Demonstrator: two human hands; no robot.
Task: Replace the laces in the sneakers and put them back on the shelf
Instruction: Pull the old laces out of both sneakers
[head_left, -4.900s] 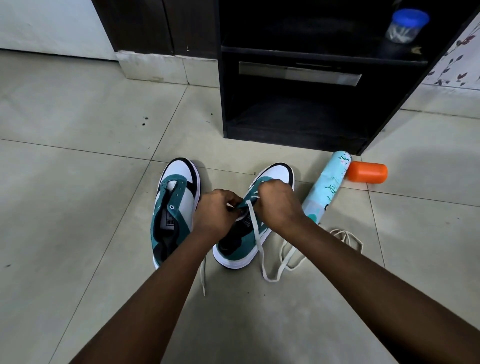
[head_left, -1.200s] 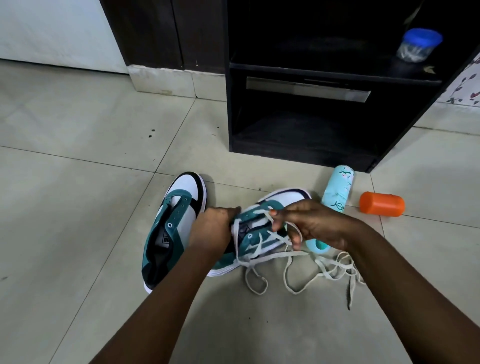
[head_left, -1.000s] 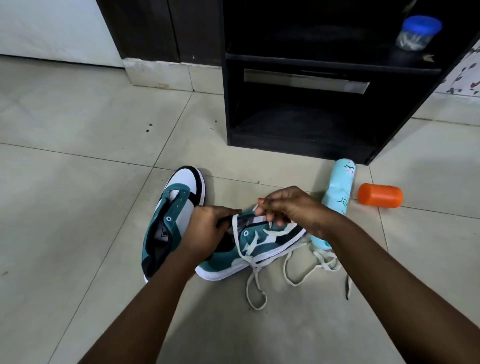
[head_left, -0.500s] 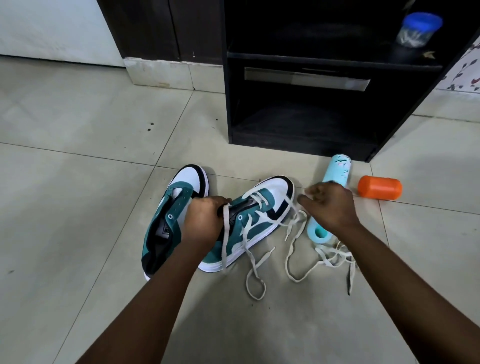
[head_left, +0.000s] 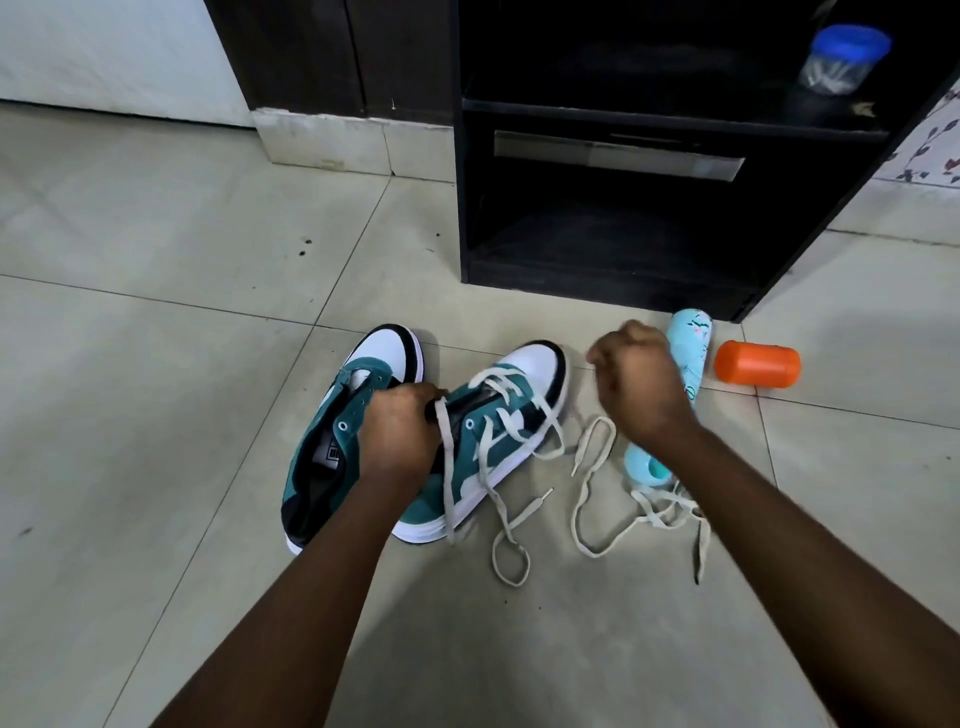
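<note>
While the lace hangs loosely through the right sneaker on the floor, the left hand has its grip clamped on the tongue; the right hand, beside the toe, is fisted, seemingly drawing lace. Unlacing appears under way; next comes freeing the remaining eyelets.

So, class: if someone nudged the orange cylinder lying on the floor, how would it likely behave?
The orange cylinder lies on its side on smooth floor tile, so it would probably roll. It looks like plastic, so likely light. Nothing touches it to stop it.
</note>
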